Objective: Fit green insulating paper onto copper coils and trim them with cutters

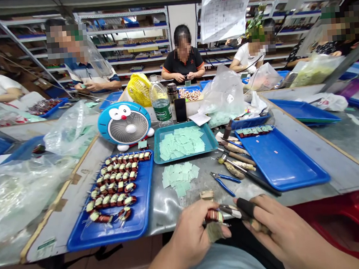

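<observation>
My left hand (190, 231), its thumb wrapped in a tan covering, grips a copper-wound coil (214, 216) near the table's front edge. In my right hand (276, 226), with a black cover on one finger, is a wooden-handled tool with a metal blade (230, 210). The blade's tip reaches close to the coil; whether they touch I cannot tell. Rows of similar coils (117, 176) lie in a blue tray (112, 233) at left. Loose pale green paper slips (180, 177) lie on the metal table, and more fill a teal tray (185, 154) behind them.
Blue-handled pliers (224, 182), a hammer (246, 170) and several wooden-handled tools lie right of the slips. Beyond them, another blue tray (288, 159) has a row of coils along its far edge. A blue fan (125, 124) and a water bottle (161, 103) stand behind. Co-workers sit opposite.
</observation>
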